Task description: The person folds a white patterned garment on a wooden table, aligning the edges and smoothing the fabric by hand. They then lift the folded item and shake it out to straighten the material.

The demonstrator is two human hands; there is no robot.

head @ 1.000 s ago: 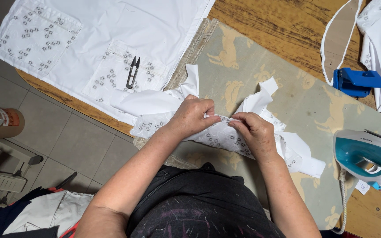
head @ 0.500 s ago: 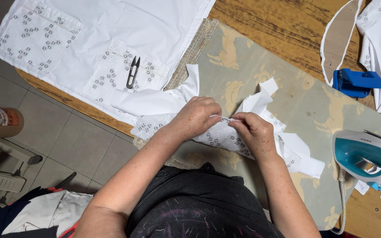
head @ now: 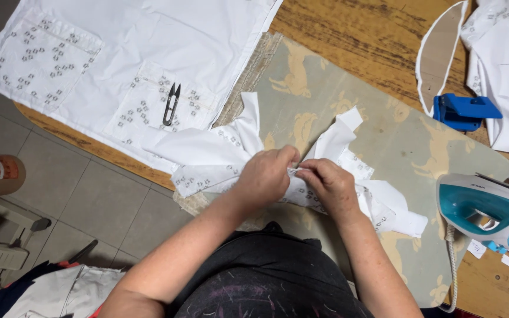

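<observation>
both hands pinch a small white patterned fabric piece [head: 219, 171] on the padded ironing mat [head: 419, 147]: left hand [head: 264, 176] and right hand [head: 328, 185] fingers clamped on one folded edge; next, i judge, that fold needs creasing flat, steam iron [head: 487, 209] nearby

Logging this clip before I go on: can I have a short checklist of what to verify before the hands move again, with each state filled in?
1. Left hand and right hand both pinch the white fabric piece: ok.
2. Fabric lies over the patterned pad: ok.
3. Iron stands apart from both hands: ok.
4. Iron hot or switched on: cannot tell.
5. Thread snips lie clear on the white garment: ok.
6. Fold held straight: cannot tell.
</observation>
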